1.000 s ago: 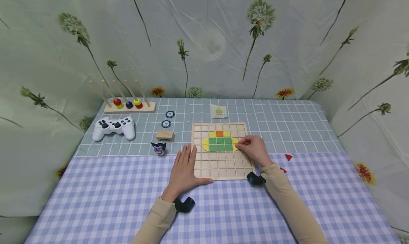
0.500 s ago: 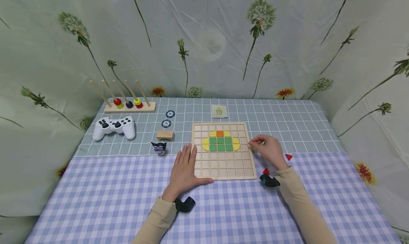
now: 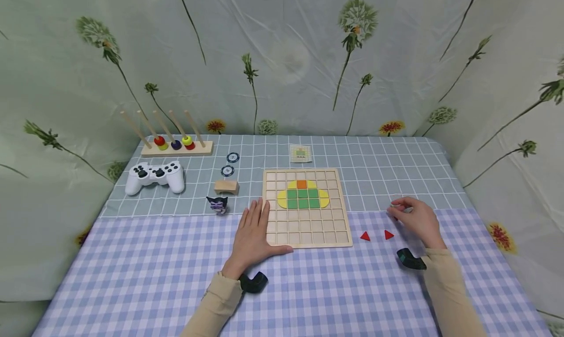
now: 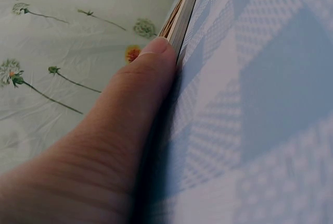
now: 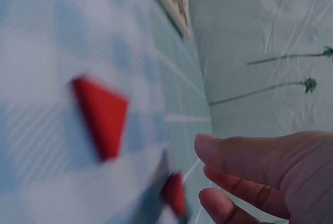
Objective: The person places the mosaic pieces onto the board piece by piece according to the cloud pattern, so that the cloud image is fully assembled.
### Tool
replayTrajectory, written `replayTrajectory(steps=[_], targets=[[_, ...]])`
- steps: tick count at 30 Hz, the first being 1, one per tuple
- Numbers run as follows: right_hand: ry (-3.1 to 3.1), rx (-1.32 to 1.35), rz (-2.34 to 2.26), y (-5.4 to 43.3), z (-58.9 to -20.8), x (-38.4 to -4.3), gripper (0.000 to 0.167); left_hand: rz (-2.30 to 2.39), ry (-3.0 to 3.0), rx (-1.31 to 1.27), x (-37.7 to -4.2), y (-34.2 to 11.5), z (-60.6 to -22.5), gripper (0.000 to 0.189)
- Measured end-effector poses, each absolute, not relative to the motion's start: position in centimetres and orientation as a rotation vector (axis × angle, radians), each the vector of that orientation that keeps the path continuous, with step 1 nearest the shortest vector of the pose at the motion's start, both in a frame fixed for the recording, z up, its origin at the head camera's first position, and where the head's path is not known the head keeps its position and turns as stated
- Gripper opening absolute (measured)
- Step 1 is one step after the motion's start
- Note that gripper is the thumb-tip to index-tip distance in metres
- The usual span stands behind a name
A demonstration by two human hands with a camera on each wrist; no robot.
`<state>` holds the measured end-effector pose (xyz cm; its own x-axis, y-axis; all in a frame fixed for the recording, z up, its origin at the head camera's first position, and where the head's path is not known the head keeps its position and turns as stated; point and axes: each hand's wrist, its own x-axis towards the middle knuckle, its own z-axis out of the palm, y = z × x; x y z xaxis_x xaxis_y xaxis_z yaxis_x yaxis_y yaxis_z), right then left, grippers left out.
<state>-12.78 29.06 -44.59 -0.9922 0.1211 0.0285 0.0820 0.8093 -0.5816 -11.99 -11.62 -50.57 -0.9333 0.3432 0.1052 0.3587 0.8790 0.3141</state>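
Observation:
Spread flat, my left hand (image 3: 253, 236) lies along the lower left corner of a square wooden grid board (image 3: 308, 227). Its thumb (image 4: 140, 73) rests against the board's near edge. Green squares (image 3: 303, 194), an orange square (image 3: 301, 184) and yellow rounded pieces (image 3: 324, 199) form a shape on the grid. My right hand (image 3: 416, 219) hovers right of the board, thumb and fingers loosely bent and apart. Just below its fingertips is a red triangle (image 5: 174, 195), mostly hidden in the head view. Two more red triangles (image 3: 365, 236) lie between that hand and the board.
A small pattern card (image 3: 301, 153) lies behind the board. To the left are a wooden arch block (image 3: 226, 187), a small dark figurine (image 3: 218, 204), two round chips (image 3: 227, 170), a white game controller (image 3: 155, 177) and a peg stand with beads (image 3: 178, 149).
My right hand has moved from the board's right edge rightward over the cloth, uncovering the yellow piece and two red triangles. My left hand stays still.

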Motion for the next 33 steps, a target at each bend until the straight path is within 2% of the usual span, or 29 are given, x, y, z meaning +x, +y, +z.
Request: replayTrajectory(steps=[7,20,25,33], targets=[[-2.964,-0.177,0.952,30.2,-45.5,-11.4,0.032,-0.525,-2.995,-0.558,-12.1,-11.7,-50.4,0.129],[-2.922,-0.112,1.022,30.0,-46.1,-11.1,0.019,-0.534,-2.962,-0.566,-11.9,-11.7,-50.4,0.128],[-2.894,-0.005,0.996,28.3,-45.8,-11.5,0.011,-0.532,-2.971,-0.57,-11.9,-11.7,-50.6,0.128],[-2.837,0.231,1.05,23.3,-45.1,-13.1,0.008,-0.556,-2.954,-0.575,-11.9,-11.6,-50.6,0.128]])
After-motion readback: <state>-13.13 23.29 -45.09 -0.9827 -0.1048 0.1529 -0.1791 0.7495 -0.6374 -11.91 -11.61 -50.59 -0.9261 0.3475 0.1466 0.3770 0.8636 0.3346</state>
